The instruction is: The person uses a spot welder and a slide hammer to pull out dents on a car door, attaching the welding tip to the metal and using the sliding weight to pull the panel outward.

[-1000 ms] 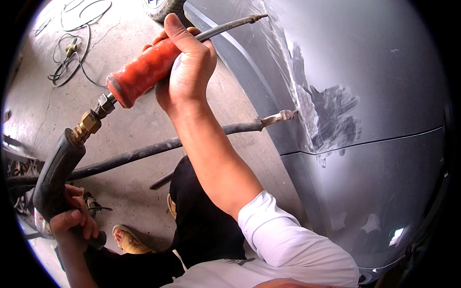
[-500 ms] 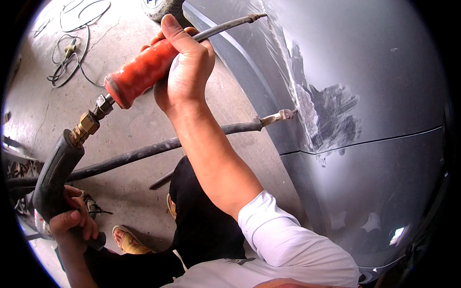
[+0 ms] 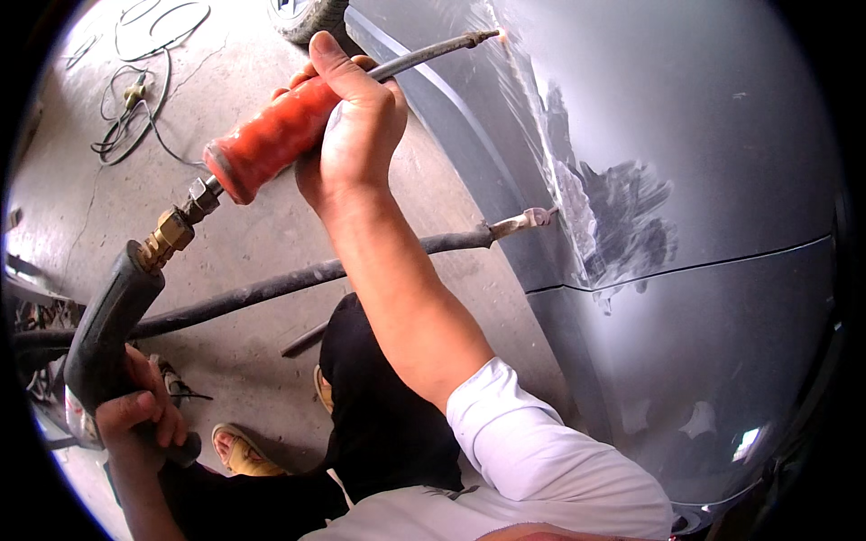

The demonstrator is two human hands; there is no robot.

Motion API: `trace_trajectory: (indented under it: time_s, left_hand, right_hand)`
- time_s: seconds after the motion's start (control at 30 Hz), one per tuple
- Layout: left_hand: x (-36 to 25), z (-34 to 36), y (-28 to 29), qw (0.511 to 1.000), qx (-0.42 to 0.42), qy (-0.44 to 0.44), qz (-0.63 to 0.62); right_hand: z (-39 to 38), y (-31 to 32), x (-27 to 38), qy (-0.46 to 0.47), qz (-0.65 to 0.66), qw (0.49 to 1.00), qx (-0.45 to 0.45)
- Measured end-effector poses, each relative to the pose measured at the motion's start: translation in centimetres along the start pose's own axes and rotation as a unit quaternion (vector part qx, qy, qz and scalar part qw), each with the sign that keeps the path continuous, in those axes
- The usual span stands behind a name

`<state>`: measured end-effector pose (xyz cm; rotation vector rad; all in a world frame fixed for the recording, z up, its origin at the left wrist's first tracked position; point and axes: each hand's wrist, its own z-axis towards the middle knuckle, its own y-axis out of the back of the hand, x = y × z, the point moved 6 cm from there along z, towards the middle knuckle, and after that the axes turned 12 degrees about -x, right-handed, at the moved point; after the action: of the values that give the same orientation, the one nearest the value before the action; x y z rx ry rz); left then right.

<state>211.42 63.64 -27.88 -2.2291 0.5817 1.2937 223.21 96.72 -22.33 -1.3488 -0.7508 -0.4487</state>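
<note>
My left hand [image 3: 144, 410] is wrapped round the black pistol handle [image 3: 113, 329] of a dent-puller gun at the lower left. Brass and steel fittings [image 3: 169, 236] join that handle to the shaft. Higher up, my right hand [image 3: 356, 135] grips the red sliding weight [image 3: 266, 144] of the slide hammer, its thumb lying along the top. Out of the weight runs a steel rod [image 3: 428, 56], whose tip meets the grey car panel [image 3: 722, 117] at a scraped crease [image 3: 541, 144]. A small orange glow shows where they touch.
A thick black cable [image 3: 271, 287] passes below my right forearm to a metal lug [image 3: 535, 217] at the panel's edge. Thin cords [image 3: 135, 95] lie on the concrete floor at the upper left, near a wheel [image 3: 311, 16]. A metal bar [image 3: 305, 339] lies by my leg.
The gun and red weight have shifted slightly right, toward the panel, with both hands still on them. An orange glow has appeared at the rod's tip.
</note>
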Motion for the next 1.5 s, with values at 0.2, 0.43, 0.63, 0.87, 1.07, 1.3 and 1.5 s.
trace_trajectory:
  time_s: [0.2, 0.43, 0.63, 0.87, 1.07, 1.3, 1.5]
  left_hand:
    - [-0.2, -0.7, -0.3, 0.999, -0.012, 0.048, -0.015]
    - [0.9, -0.2, 0.8, 0.999, 0.021, 0.049, 0.001]
    - [-0.1, 1.5, 5.1, 0.866, -0.065, -0.396, 0.298]
    - [2.3, 1.0, 4.1, 0.997, 0.05, -0.057, -0.003]
    - [0.7, 0.3, 1.8, 0.998, 0.04, -0.037, 0.009]
    - [0.8, 0.1, 1.8, 0.999, 0.028, -0.032, 0.026]
    - [0.7, 0.2, 1.5, 0.999, 0.032, -0.02, 0.021]
  right_hand:
    - [2.0, -0.5, 3.6, -0.022, -0.023, 0.994, -0.102]
    - [-2.0, -0.9, -0.8, -0.039, 0.008, 0.998, -0.045]
    - [-1.4, -1.3, 0.6, -0.048, 0.07, 0.995, 0.059]
    - [-1.6, -1.4, 0.9, -0.006, 0.055, 0.998, 0.001]
    - [-1.8, -1.1, 0.4, 0.014, -0.015, 1.0, 0.012]
    - [-1.7, -1.0, 0.9, 0.019, -0.017, 1.0, -0.007]
    - [-1.6, -0.9, 0.9, 0.023, 0.005, 1.0, 0.01]
